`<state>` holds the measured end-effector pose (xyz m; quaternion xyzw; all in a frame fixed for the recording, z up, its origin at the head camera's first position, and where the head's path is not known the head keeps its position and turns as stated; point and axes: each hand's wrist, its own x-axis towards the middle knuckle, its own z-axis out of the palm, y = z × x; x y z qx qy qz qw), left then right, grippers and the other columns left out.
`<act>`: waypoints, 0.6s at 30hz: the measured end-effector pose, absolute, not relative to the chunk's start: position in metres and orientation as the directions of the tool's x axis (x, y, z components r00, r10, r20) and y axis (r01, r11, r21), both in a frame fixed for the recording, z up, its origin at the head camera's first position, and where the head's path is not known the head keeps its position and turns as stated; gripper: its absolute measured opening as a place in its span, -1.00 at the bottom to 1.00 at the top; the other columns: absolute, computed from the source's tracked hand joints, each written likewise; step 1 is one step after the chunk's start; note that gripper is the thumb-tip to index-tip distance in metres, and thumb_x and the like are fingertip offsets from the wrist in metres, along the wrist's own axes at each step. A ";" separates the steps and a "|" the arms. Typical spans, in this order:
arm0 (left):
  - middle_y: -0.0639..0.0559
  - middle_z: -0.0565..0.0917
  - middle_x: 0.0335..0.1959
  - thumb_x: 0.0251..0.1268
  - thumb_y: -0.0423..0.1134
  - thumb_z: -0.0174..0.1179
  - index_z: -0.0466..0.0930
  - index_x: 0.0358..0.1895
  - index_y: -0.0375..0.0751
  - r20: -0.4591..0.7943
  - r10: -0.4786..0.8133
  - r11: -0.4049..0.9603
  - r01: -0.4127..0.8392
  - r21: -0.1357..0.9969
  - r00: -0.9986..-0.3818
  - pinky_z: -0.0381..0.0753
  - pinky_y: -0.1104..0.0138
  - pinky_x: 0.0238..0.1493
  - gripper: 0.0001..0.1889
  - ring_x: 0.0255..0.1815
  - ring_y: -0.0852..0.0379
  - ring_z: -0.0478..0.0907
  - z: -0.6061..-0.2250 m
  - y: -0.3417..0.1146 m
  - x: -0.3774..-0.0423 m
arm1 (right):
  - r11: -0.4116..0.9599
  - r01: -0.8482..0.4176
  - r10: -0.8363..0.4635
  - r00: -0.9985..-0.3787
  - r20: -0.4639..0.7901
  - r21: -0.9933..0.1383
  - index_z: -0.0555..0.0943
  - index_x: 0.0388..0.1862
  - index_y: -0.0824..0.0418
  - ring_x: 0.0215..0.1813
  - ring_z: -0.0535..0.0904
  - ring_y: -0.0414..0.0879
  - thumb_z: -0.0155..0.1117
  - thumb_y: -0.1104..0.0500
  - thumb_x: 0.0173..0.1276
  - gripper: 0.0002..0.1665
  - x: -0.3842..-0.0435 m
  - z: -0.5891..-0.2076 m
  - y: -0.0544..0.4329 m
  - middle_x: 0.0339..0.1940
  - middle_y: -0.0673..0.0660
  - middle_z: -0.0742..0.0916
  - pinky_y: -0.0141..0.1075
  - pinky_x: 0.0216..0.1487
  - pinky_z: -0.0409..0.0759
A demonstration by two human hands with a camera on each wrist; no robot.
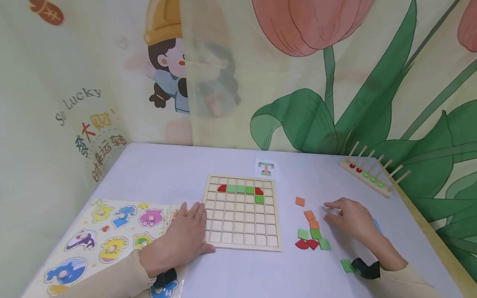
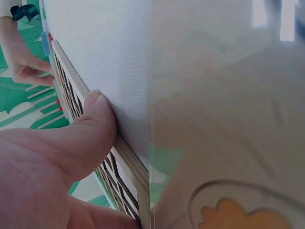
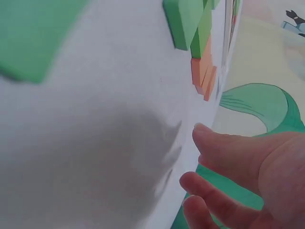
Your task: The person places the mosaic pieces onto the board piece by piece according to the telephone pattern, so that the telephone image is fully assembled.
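A wooden grid board (image 1: 242, 225) lies on the table. In its upper rows are a red quarter-round piece (image 1: 222, 188), three green squares, another red quarter-round (image 1: 258, 191), and a green square (image 1: 259, 199) below that one. My left hand (image 1: 186, 234) rests along the board's left edge, fingers extended; the left wrist view shows its thumb (image 2: 101, 124) against the frame. Just right of the loose pieces, my right hand (image 1: 352, 217) hovers over the table with thumb and fingers apart, holding nothing. Nearby lie orange squares (image 1: 299, 201), green squares (image 1: 325, 244) and red quarter-rounds (image 1: 302, 244).
Behind the board lies a small pattern card (image 1: 266, 168). A peg rack (image 1: 367, 179) with red and green beads stands at the back right. A picture puzzle board (image 1: 93, 221) with knobbed pieces lies under my left forearm. One green square (image 1: 346, 265) sits by my right wrist.
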<state>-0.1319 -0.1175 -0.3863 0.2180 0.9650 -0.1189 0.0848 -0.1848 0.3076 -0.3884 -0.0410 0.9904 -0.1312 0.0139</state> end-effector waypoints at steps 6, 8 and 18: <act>-0.35 0.35 0.54 0.27 0.41 0.19 0.34 0.46 -0.49 -0.207 0.423 0.878 0.455 -0.146 -0.882 0.20 -0.19 0.58 0.03 0.61 -0.24 0.26 -0.385 -0.119 -0.133 | 0.962 -0.063 -0.074 -0.997 -0.031 -0.266 0.76 0.12 0.21 -0.21 0.57 -0.03 0.57 0.06 0.20 -0.49 -0.160 -0.385 0.310 -0.08 0.23 0.78 -0.29 -0.33 0.51; -0.37 0.35 0.53 0.27 0.41 0.19 0.34 0.45 -0.51 -0.202 0.429 0.876 0.460 -0.144 -0.881 0.20 -0.20 0.57 0.03 0.61 -0.25 0.26 -0.384 -0.120 -0.133 | 0.956 -0.064 -0.080 -0.996 -0.046 -0.285 0.77 0.11 0.19 -0.23 0.54 -0.06 0.59 0.05 0.18 -0.48 -0.149 -0.386 0.307 -0.11 0.16 0.78 -0.34 -0.38 0.49; -0.38 0.35 0.53 0.27 0.38 0.21 0.33 0.45 -0.53 -0.210 0.433 0.880 0.462 -0.111 -0.877 0.17 -0.22 0.58 0.03 0.61 -0.27 0.25 -0.382 -0.120 -0.134 | 0.947 -0.040 -0.072 -0.994 -0.087 -0.320 0.80 0.05 0.13 -0.19 0.59 -0.13 0.67 0.11 0.06 -0.49 -0.114 -0.398 0.288 -0.05 0.06 0.76 -0.43 -0.35 0.62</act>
